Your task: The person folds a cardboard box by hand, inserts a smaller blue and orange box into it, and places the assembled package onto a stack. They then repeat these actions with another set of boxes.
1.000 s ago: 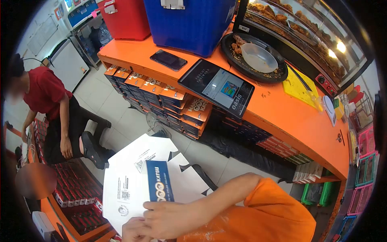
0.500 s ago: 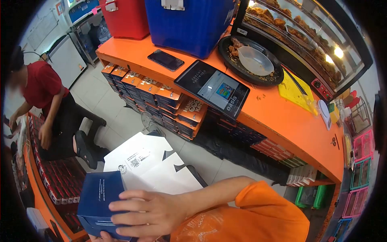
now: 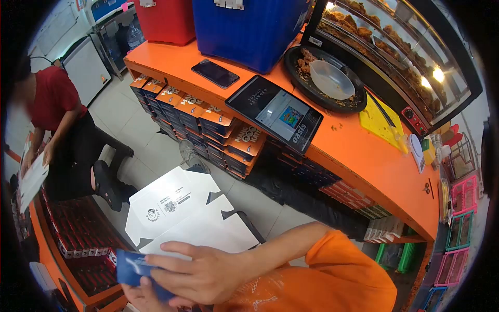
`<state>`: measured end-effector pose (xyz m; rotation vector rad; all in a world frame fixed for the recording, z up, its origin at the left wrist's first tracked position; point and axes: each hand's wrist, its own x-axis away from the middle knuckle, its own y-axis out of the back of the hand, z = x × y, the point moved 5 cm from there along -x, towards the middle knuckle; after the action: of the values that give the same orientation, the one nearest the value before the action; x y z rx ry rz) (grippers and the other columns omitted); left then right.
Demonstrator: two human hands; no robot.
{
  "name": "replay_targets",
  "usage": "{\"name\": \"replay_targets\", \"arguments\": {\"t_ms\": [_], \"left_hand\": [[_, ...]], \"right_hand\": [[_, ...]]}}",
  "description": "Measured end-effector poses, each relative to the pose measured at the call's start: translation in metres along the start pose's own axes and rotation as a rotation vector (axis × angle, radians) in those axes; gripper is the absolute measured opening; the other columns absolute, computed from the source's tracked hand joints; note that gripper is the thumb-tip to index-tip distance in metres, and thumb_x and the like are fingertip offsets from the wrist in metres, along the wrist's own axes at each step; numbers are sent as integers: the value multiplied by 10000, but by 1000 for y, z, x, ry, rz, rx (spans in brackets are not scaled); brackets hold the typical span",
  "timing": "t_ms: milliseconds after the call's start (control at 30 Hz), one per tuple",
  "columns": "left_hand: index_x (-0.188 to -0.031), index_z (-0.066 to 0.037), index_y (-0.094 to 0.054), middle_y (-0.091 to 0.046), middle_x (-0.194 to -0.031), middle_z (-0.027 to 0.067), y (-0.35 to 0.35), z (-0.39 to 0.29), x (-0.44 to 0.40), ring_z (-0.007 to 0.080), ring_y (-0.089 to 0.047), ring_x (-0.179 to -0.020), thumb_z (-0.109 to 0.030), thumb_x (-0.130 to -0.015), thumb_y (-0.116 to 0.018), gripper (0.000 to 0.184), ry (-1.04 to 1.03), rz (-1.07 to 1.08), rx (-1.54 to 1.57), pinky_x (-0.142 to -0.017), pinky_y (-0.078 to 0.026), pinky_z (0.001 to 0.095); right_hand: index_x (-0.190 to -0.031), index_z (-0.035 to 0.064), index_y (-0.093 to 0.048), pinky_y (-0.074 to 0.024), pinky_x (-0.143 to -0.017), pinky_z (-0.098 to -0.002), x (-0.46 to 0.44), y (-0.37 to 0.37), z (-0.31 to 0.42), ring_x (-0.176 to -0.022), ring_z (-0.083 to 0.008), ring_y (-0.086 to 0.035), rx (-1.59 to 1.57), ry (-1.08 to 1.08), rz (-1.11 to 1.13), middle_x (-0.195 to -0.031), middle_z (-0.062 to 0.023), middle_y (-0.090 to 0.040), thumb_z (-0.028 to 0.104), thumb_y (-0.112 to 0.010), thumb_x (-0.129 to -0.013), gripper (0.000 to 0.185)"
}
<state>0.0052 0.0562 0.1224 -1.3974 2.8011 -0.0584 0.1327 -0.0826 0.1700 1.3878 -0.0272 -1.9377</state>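
Note:
A blue folded carton [image 3: 128, 264] with small white print, smeared by motion, is between my two hands at the lower left. My right hand [image 3: 200, 273] reaches in from the right and lies over it, fingers pointing left. My left hand [image 3: 139, 295] grips it from below, thumb up against its side. Just above my hands lies a flat, unfolded white carton sheet [image 3: 192, 218] with a printed logo, a QR code and notched flaps. What supports this sheet is hidden.
Stacked boxes [image 3: 200, 112] fill the shelf under an orange counter [image 3: 374, 166]. On it are a tablet [image 3: 275, 112], a phone [image 3: 214, 74], a black tray [image 3: 332, 101] and a food warmer [image 3: 384, 52]. A co-worker in red [image 3: 54, 99] holds a white sheet [image 3: 35, 177] at left.
The blue carton has turned and shows less of its face; my left hand has come further into view. The white sheet shifted slightly left. The co-worker now has a white sheet in hand.

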Motion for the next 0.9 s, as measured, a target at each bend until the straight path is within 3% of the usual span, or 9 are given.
{"name": "replay_targets", "arguments": {"t_ms": [33, 200, 267, 367, 433, 567, 733, 833, 900], "left_hand": [[-1368, 51, -345, -573, -1180, 170, 3, 22, -4, 214, -596, -1069, -66, -934, -579, 506, 50, 88, -10, -871, -488, 312], [-1327, 39, -409, -586, -1151, 157, -5, 43, 4, 159, -595, -992, -104, -945, -579, 442, 65, -9, 55, -832, -493, 272], [-1303, 37, -423, -584, -1125, 150, -3, 43, -3, 178, -597, -998, -84, -916, -596, 441, 181, 229, 124, -860, -493, 299], [-1279, 40, -435, -586, -1095, 135, -26, 37, -8, 192, -602, -1000, -56, -877, -629, 456, -111, 215, 101, -900, -488, 334], [-1264, 51, -441, -583, -1125, 143, -29, 40, -10, 216, -594, -1026, -75, -834, -696, 516, 68, 153, 101, -944, -473, 361], [-1324, 62, -409, -566, -1204, 194, -16, 70, -27, 245, -630, -971, -211, -796, -751, 686, -9, -47, -58, -906, -509, 371], [-1342, 37, -385, -537, -1239, 194, -31, 72, -24, 263, -611, -1015, -240, -767, -771, 745, -31, 67, -70, -926, -503, 385], [-1353, 22, -371, -519, -1260, 194, -30, 68, -20, 273, -600, -1042, -257, -750, -783, 781, -53, 107, -97, -938, -499, 393], [-1360, 12, -362, -508, -1274, 194, -30, 59, -20, 280, -592, -1060, -268, -739, -791, 805, -79, 137, -121, -946, -497, 399]], "right_hand": [[-1008, -33, -639, -395, -964, -533, 3, 0, 0, -1151, -390, -527, -3, -1, 0, -1084, -191, -611, 236, -634, -870, 302], [-973, -41, -637, -422, -939, -468, 13, 1, -6, -1112, -360, -545, 105, -189, 236, -1052, -186, -611, 209, -653, -839, 285], [-986, -30, -627, -432, -929, -444, 9, 5, -17, -1103, -351, -549, 49, -249, 285, -1054, -182, -605, 208, -667, -830, 287], [-1057, -5, -591, -445, -934, -411, 11, 8, -42, -1114, -349, -553, -293, -322, 374, -1095, -181, -584, 117, -662, -828, 269], [-1151, 16, -558, -452, -950, -394, 23, 22, -59, -1155, -345, -538, -751, -576, 64, -1178, -176, -555, 45, -640, -801, 361], [-1187, 38, -561, -370, -1043, -470, 34, 26, -43, -1279, -396, -410, -499, -200, 278, -1319, -172, -454, 89, -666, -783, 420], [-1377, 114, -434, -407, -951, -454, 32, 24, -49, -1148, -386, -487, -152, -168, 287, -1256, -195, -447, 379, -840, -655, 869], [-1424, 176, -353, -432, -902, -422, 27, 14, -35, -1084, -375, -524, -210, -184, 659, -1241, -210, -452, 375, -835, -678, 910], [-1450, 214, -311, -449, -852, -410, 25, 16, -37, -1039, -361, -542, -190, -207, 677, -1221, -211, -460, 376, -835, -683, 943]]}}
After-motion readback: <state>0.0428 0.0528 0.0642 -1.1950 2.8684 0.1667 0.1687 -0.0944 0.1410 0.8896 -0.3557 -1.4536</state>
